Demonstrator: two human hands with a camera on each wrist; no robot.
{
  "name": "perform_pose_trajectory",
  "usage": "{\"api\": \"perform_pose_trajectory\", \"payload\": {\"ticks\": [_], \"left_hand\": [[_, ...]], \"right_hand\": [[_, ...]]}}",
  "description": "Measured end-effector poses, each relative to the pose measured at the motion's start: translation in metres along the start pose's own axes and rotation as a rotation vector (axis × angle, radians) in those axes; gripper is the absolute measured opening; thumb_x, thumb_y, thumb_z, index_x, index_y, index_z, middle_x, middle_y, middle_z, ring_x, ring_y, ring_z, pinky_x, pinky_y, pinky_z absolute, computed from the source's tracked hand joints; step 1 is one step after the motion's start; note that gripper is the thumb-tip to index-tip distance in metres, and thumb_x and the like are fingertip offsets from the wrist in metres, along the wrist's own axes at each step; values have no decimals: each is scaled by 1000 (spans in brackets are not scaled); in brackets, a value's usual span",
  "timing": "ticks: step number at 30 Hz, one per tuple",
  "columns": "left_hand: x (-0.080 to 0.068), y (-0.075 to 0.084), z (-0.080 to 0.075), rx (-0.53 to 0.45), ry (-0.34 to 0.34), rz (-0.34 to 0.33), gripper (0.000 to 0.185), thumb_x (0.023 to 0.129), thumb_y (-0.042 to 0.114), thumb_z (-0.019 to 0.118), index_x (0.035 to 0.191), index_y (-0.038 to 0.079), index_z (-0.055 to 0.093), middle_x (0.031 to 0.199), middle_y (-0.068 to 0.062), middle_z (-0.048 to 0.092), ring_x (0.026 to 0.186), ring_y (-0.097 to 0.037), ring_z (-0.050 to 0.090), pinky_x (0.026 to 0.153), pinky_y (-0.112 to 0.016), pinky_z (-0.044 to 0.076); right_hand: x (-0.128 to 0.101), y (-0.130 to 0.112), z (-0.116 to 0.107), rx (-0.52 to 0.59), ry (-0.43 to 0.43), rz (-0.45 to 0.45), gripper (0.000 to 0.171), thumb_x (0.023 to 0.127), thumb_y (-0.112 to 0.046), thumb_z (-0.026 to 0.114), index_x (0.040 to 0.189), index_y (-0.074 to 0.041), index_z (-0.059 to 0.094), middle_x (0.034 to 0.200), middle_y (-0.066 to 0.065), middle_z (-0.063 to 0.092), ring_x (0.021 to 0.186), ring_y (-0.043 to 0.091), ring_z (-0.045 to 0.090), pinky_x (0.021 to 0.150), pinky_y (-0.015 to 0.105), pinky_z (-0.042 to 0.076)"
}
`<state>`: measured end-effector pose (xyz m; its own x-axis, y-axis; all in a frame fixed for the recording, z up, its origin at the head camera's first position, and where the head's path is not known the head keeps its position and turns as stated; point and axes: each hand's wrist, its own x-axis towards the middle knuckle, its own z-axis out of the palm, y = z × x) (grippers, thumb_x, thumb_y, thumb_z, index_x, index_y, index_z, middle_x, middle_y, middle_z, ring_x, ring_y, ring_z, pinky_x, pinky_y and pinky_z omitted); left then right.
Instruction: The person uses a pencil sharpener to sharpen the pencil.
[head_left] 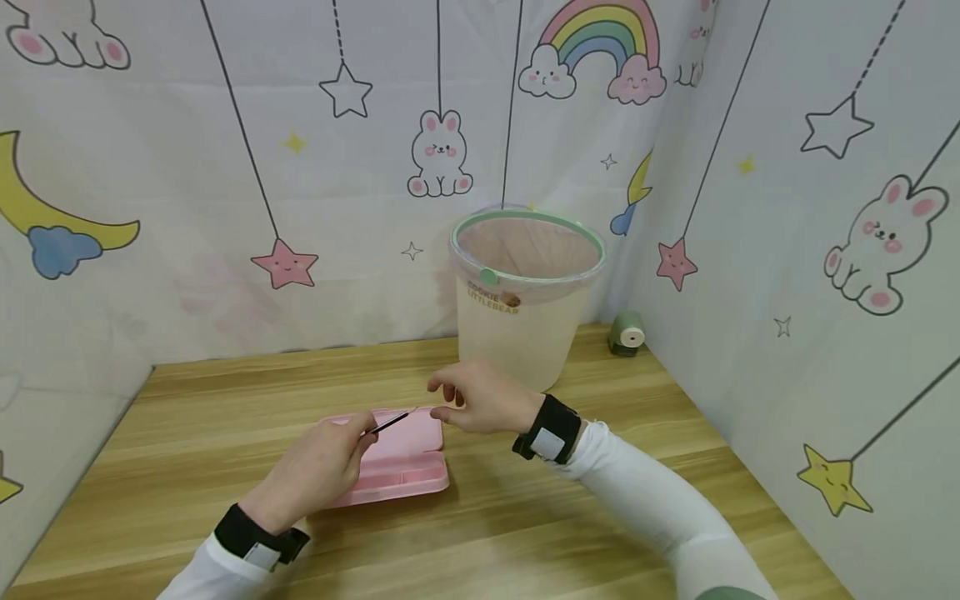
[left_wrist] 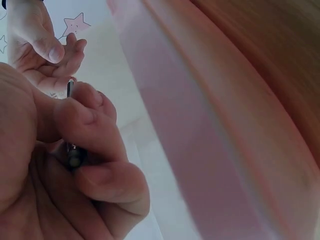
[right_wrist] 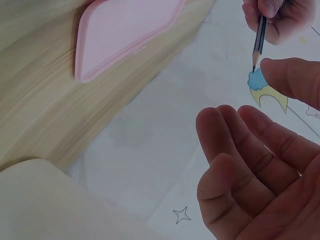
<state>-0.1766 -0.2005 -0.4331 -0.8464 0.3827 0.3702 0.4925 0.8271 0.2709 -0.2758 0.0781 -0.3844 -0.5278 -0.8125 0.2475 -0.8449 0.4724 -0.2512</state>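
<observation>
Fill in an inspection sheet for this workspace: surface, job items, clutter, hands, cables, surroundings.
Surface: wood-grain tabletop.
Job items: sharpened dark pencil, raised off the tabletop; pink case lying open, with a divider visible in its front part.
Clutter: pale bin with a green rim and a translucent liner, standing toward the back; small green device at the far right corner.
Left hand: left hand pinches the pencil, its point toward the other hand.
Right hand: right hand holds nothing; fingers loosely bent, thumb apart.
Cables: nothing seen.
Surroundings: white backdrop printed with rabbits, stars, moons and a rainbow.
</observation>
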Motion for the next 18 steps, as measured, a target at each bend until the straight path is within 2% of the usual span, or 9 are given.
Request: {"api": "perform_pose_trajectory", "payload": {"ticks": [8, 14, 18], "left_hand": [[-4, -3, 0, 14, 13, 3, 16, 107, 7, 71, 97, 17, 63, 77, 9, 64, 70, -3, 51, 64, -28, 46], [-4, -4, -2, 38, 18, -3, 15, 107, 9, 71, 98, 18, 63, 77, 9, 65, 70, -4, 53, 62, -28, 45], [-4, -4, -3, 50, 11, -13, 16, 107, 10, 71, 96, 18, 62, 75, 9, 61, 68, -4, 50, 62, -28, 43]], "right_hand": [[-30, 31, -18, -18, 6, 75, 27, 102, -28, 83, 119, -6, 79, 99, 10, 83, 91, 23, 78, 83, 30, 61], [-59, 56, -41, -8, -104, 202, 31, 101, -35, 83, 117, -9, 81, 105, 11, 84, 95, 25, 79, 86, 36, 62], [-79, 79, -46, 14, -162, 283, 36, 100, -40, 84, 118, -8, 80, 106, 11, 83, 96, 26, 78, 86, 37, 62]]}}
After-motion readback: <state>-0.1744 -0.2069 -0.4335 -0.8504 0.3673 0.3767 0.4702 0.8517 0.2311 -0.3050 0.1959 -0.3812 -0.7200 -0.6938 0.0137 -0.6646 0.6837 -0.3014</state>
